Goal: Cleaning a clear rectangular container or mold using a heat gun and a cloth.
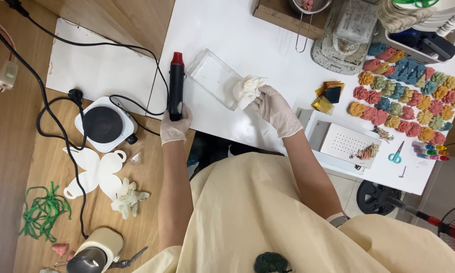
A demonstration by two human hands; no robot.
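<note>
My left hand [175, 126], in a white glove, grips the handle of a black heat gun [176, 86] with a red nozzle that points away from me. My right hand [274, 107], also gloved, presses a crumpled white cloth [247, 90] against the near end of a clear rectangular mould [213, 76] lying on the white table [247, 35]. The heat gun's nozzle sits just left of the mould's far corner.
Rows of coloured flower-shaped pieces [409, 101] cover the table's right side. A white perforated tray [344, 144], blue scissors [396, 153] and small amber blocks [328, 96] lie near them. A small hot plate [104, 124], paper cutouts [93, 172], green string [42, 212] lie left.
</note>
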